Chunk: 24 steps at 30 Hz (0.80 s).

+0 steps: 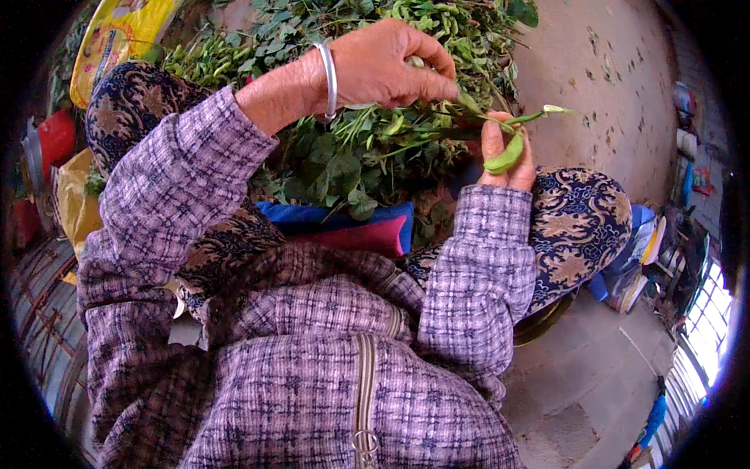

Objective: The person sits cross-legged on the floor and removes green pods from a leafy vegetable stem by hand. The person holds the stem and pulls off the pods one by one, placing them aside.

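My left hand (389, 67), with a silver bangle (329, 82) on its wrist, pinches a green bean stem (469, 102) between thumb and fingers. A pale pod (415, 61) shows inside its curled fingers. Lower and to the right, my right hand (521, 167) grips the other end of the stem. A plump green bean pod (505, 155) lies across its fingers, and a stem piece with a light cut or broken tip (554, 109) sticks out to the right. Beneath both hands spreads a heap of leafy bean plants (328, 161) with many pods.
Blue and pink cloth (363, 231) lies at the heap's near edge, between my knees. A yellow printed sack (120, 47) stands at the upper left, with a yellowish bag (79, 196) below it. Bare floor (586, 88) with scattered leaf bits stretches to the right.
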Tool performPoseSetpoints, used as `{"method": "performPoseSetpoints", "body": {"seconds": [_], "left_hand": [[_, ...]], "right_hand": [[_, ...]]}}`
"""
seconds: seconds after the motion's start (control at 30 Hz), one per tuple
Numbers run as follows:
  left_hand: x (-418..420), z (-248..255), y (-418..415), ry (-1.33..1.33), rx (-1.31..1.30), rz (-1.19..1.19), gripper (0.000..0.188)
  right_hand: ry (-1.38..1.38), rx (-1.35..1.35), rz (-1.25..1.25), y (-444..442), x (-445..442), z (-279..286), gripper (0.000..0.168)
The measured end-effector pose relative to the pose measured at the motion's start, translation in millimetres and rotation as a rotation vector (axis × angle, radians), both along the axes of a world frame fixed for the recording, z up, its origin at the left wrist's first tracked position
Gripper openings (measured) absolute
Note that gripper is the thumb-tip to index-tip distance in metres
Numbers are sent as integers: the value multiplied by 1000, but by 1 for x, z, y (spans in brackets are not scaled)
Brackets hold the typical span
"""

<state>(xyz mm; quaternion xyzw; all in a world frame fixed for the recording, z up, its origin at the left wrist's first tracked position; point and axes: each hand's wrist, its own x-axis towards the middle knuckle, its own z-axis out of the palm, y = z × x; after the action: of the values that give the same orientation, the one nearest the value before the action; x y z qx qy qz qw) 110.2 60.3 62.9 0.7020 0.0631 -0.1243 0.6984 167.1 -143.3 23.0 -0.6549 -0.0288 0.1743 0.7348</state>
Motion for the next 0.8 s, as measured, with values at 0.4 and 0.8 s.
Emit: {"method": "performPoseSetpoints", "body": {"seconds": [0.4, 0.8], "left_hand": [[-6, -9, -4, -143, 60, 42, 23], [-4, -7, -15, 5, -343, -16, 19]], "right_hand": [[143, -73, 179, 23, -25, 39, 29], [253, -348, -23, 19, -31, 44, 48]]}}
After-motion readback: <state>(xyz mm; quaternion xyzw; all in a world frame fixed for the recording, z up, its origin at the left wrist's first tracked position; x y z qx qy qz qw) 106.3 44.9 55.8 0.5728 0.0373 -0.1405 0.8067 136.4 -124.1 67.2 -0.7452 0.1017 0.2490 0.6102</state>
